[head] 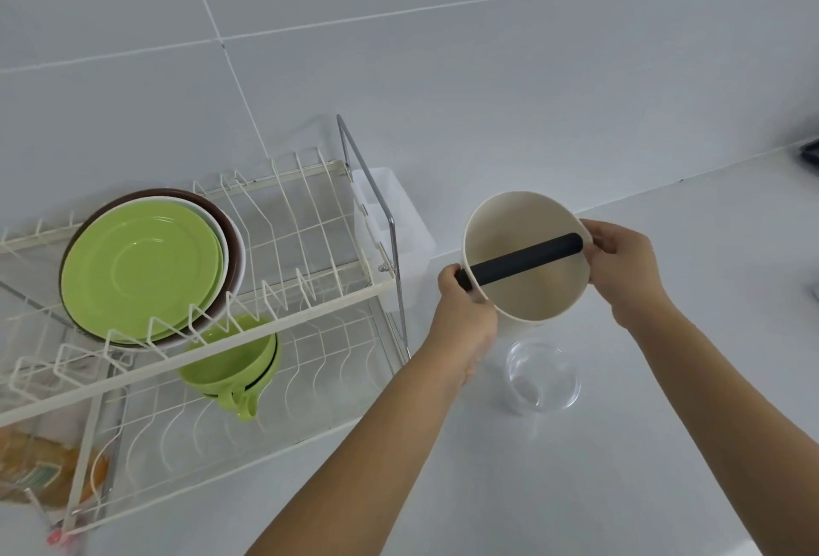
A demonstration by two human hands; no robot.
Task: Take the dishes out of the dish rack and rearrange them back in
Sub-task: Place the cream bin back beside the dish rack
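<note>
Nearest the camera, a clear glass bowl [543, 376] is seen set on the white counter [620, 467], with open room to its right. Just beyond it, a cream container [527, 285] with a black bar [523, 260] across its mouth is held above the counter: the left hand [465, 303] is curled round the bar's end, the right hand [620, 263] grips the rim. The unloading step is judged in hand; a bare spot beside the bowl is called for. Farther left, green plates [142, 271] and green cups [235, 369] remain in the dish rack [310, 311].
</note>
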